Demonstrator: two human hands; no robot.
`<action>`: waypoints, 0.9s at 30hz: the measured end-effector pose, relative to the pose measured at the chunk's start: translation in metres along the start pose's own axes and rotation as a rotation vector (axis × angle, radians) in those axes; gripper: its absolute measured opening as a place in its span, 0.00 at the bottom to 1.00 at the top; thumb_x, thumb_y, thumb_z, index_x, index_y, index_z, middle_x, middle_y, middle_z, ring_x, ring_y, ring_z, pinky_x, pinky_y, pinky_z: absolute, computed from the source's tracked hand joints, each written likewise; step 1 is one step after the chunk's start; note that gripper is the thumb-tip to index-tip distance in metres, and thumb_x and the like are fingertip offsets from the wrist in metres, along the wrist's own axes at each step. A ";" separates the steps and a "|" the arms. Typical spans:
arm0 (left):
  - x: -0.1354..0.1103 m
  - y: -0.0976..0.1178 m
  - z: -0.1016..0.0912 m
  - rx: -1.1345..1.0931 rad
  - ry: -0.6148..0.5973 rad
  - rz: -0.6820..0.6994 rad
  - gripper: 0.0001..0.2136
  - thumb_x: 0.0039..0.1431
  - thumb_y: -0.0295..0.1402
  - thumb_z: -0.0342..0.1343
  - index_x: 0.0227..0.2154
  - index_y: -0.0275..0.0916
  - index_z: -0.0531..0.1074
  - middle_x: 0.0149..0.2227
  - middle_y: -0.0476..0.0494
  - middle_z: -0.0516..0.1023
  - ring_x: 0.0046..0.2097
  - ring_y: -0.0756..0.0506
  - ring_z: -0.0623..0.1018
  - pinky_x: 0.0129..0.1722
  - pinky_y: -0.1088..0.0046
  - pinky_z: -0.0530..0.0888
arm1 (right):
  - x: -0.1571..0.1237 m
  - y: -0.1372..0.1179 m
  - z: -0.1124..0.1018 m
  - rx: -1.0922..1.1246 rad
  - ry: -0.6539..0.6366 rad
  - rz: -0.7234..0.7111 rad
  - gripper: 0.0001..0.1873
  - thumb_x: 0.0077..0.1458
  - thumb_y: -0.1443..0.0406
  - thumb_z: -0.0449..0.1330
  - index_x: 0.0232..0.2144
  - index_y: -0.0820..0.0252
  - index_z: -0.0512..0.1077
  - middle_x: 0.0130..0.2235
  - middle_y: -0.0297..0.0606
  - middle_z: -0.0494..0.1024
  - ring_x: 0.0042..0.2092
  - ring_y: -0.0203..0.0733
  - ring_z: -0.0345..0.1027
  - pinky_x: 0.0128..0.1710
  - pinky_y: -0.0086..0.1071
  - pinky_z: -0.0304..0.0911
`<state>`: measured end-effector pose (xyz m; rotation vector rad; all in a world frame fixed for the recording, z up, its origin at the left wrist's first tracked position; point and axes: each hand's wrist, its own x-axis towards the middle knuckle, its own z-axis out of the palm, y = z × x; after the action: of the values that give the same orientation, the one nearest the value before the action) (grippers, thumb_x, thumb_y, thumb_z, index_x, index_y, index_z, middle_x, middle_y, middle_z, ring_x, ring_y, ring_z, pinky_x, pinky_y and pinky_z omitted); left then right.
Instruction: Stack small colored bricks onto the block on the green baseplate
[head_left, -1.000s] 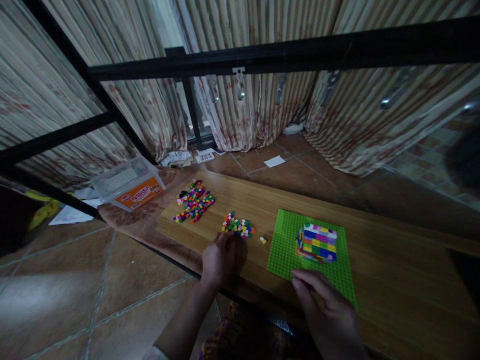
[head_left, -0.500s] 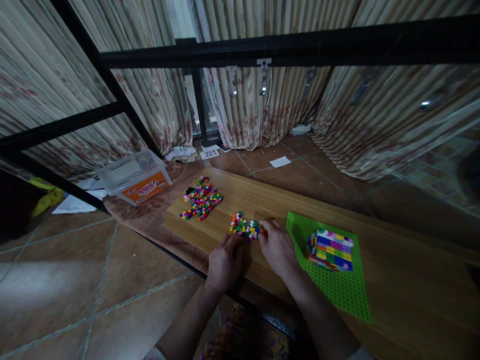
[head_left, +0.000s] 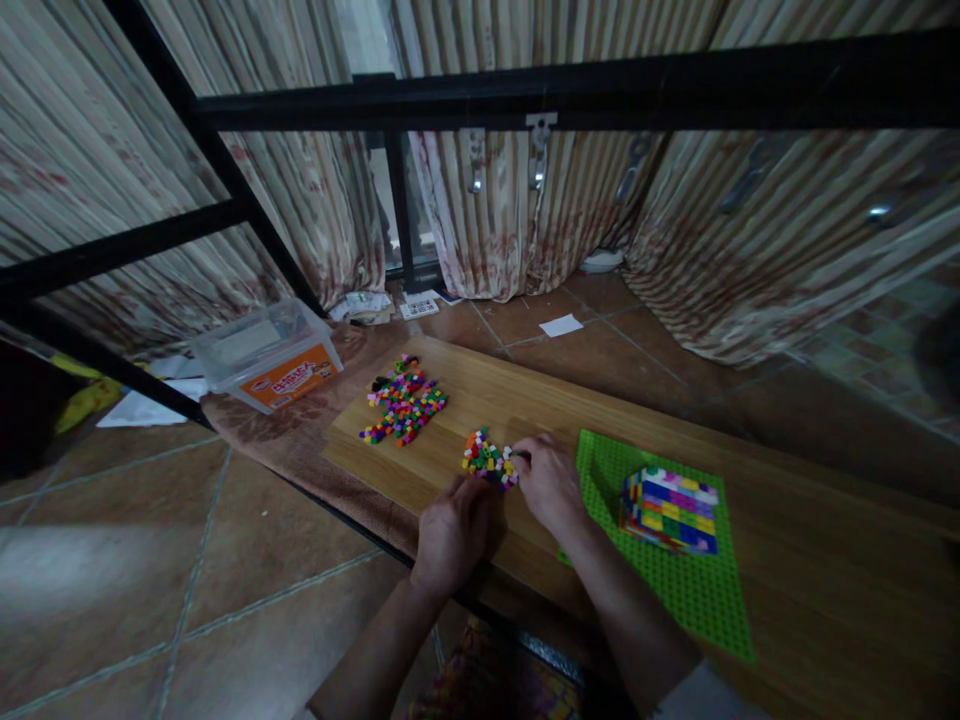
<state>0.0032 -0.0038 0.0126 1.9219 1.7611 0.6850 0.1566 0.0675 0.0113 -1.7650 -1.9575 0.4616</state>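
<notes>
A small pile of mixed-colour building bricks lies on the wooden board. At its right edge my right hand has thumb and forefinger pinched on a small dark brick. My left hand rests at the near side of the pile with its fingers curled together; what they hold, if anything, is hidden. To the right, a block-shaped build of stacked coloured bricks stands on a green studded baseplate. Farther left on the board is a larger heap of loose bricks.
The wooden board lies over a brown cloth. A clear plastic box with an orange label stands at the back left. Black metal bars cross in front of striped curtains. Papers lie on the tiled floor.
My right hand has closed in a pinch at the pile's right edge, where some bricks have shifted. My left hand stays nearly in place. The view has moved slightly.
</notes>
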 end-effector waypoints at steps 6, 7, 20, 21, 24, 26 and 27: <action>0.001 -0.001 0.001 -0.003 0.015 0.004 0.09 0.63 0.30 0.49 0.42 0.45 0.72 0.42 0.48 0.76 0.41 0.48 0.78 0.40 0.75 0.71 | -0.007 0.007 0.000 0.100 0.044 -0.041 0.05 0.55 0.68 0.57 0.30 0.56 0.73 0.34 0.37 0.76 0.39 0.41 0.70 0.42 0.33 0.62; 0.001 -0.001 0.000 -0.005 0.016 0.006 0.09 0.63 0.30 0.49 0.42 0.45 0.72 0.42 0.48 0.76 0.41 0.48 0.78 0.41 0.75 0.72 | -0.010 0.007 -0.001 0.125 0.053 -0.050 0.05 0.56 0.67 0.56 0.30 0.56 0.72 0.34 0.36 0.76 0.38 0.40 0.70 0.41 0.32 0.63; -0.003 0.028 0.002 -0.268 0.056 0.198 0.09 0.63 0.31 0.49 0.42 0.41 0.72 0.42 0.44 0.77 0.41 0.47 0.79 0.39 0.73 0.76 | -0.110 0.033 -0.082 0.441 0.429 0.050 0.10 0.60 0.62 0.57 0.41 0.49 0.76 0.43 0.35 0.80 0.45 0.41 0.74 0.45 0.35 0.68; -0.004 0.035 0.004 -0.279 0.037 0.222 0.09 0.63 0.30 0.48 0.42 0.41 0.72 0.41 0.43 0.77 0.42 0.47 0.79 0.40 0.73 0.76 | -0.117 0.040 -0.087 0.420 0.461 0.066 0.10 0.59 0.62 0.57 0.41 0.49 0.77 0.43 0.35 0.79 0.45 0.41 0.74 0.45 0.35 0.68; -0.005 0.059 0.014 -0.285 -0.027 0.292 0.10 0.63 0.28 0.48 0.44 0.41 0.71 0.42 0.44 0.77 0.43 0.47 0.78 0.42 0.73 0.76 | -0.125 0.062 -0.101 0.359 0.539 0.120 0.09 0.59 0.61 0.58 0.40 0.50 0.77 0.41 0.35 0.79 0.42 0.41 0.74 0.43 0.35 0.68; -0.002 0.074 0.021 -0.279 -0.052 0.334 0.11 0.62 0.27 0.49 0.45 0.42 0.71 0.42 0.44 0.77 0.43 0.48 0.78 0.43 0.73 0.76 | -0.122 0.075 -0.111 0.317 0.572 0.149 0.10 0.59 0.60 0.58 0.39 0.52 0.77 0.39 0.36 0.79 0.41 0.41 0.74 0.41 0.36 0.68; 0.001 0.081 0.024 -0.277 -0.060 0.353 0.11 0.62 0.27 0.49 0.46 0.42 0.71 0.42 0.44 0.76 0.44 0.48 0.77 0.44 0.72 0.76 | -0.117 0.080 -0.115 0.298 0.581 0.152 0.10 0.59 0.59 0.57 0.38 0.53 0.77 0.39 0.37 0.79 0.40 0.41 0.73 0.41 0.36 0.68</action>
<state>0.0814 -0.0099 0.0449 2.0479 1.2253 0.9274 0.2940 -0.0459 0.0517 -1.6265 -1.2906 0.2341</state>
